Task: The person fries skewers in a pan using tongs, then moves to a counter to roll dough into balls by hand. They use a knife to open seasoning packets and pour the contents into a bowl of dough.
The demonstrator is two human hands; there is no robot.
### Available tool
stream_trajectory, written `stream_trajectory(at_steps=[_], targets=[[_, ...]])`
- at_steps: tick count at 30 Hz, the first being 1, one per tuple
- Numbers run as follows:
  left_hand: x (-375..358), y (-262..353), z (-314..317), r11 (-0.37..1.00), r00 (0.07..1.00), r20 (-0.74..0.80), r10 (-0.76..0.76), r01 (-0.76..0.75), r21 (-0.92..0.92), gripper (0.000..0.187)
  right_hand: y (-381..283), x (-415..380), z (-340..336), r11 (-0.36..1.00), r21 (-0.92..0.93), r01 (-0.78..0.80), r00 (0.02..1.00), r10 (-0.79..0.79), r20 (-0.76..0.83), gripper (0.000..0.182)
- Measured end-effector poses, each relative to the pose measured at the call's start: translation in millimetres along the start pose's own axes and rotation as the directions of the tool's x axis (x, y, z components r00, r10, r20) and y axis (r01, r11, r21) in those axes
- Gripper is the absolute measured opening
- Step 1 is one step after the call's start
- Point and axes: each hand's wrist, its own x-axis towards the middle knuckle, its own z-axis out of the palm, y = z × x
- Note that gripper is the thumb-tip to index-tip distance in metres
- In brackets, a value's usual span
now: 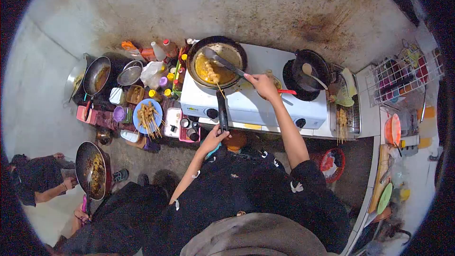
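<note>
A frying pan (227, 47) with yellowish liquid and a skewer of round pieces (211, 73) sits on the left side of the white stove (246, 109). My left hand (216, 140) is closed round the end of the pan's black handle (222, 109). Above the stove, my right hand (263, 85) grips a dark spatula (225, 63), its blade over the pan beside the skewer. Behind my right hand lies a red-handled utensil (286, 91), partly hidden.
A black pot (310, 59) with a ladle stands on the right burner. Skewers lie on a blue plate (141, 109) at left, among jars and bottles. More skewers (341, 124) are at right. At lower left, a co-worker's hand (81, 214) holds another pan (97, 161); another person sits beyond.
</note>
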Motion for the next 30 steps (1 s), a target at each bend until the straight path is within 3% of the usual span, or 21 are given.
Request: stream_trajectory(at_steps=[4,7,10,13,16,19,21,25,27,30], targets=[[1.9,-5.7,-1.5,1.0,1.0,-0.001,0.013,-0.013,-0.017,0.044,3.8,2.1,0.0,0.995,0.083,-0.059,0.998,0.061,-0.016,0.056],[0.6,-3.0,-1.5,1.0,1.0,-0.005,-0.016,0.016,0.006,0.044,5.4,-1.7,-2.5,0.997,-0.071,-0.016,0.999,0.013,-0.048,0.05],[2.7,-7.5,-2.3,1.0,1.0,0.001,0.009,-0.009,-0.015,0.043,6.2,-3.1,-5.9,0.995,0.052,-0.084,0.995,0.08,0.065,0.049],[0.7,-7.9,-1.2,0.999,0.999,-0.006,0.033,-0.033,0.002,0.044,10.3,-1.4,-1.0,0.998,0.049,-0.05,0.996,0.054,-0.075,0.048],[1.9,-6.7,-1.1,0.999,0.999,0.005,0.042,-0.042,0.019,0.045,-1.5,-5.8,-6.5,1.0,-0.027,-0.01,1.0,0.009,-0.021,0.053],[-1.1,-3.7,0.3,0.999,0.999,-0.016,0.043,-0.043,0.017,0.039,-11.5,-6.3,-7.2,0.988,0.13,-0.082,0.994,0.072,0.078,0.051],[-2.6,-3.0,0.1,0.999,0.999,-0.014,0.032,-0.032,0.018,0.04,-12.5,-4.8,-3.7,0.999,-0.041,0.015,0.997,-0.018,-0.075,0.051],[-1.9,-2.5,0.2,0.999,0.999,-0.014,0.049,-0.049,0.001,0.04,-16.8,-5.3,-6.9,0.996,0.084,0.012,0.999,-0.015,0.031,0.052],[0.3,-7.0,-0.7,0.998,0.998,-0.006,0.063,-0.063,0.006,0.042,-12.0,0.7,-2.3,1.0,0.012,-0.022,0.997,0.023,-0.072,0.054],[2.8,-12.1,-2.1,0.997,0.997,0.005,0.078,-0.078,0.001,0.045,-10.8,-1.3,-4.1,0.997,-0.076,-0.015,1.0,0.015,-0.006,0.054]])
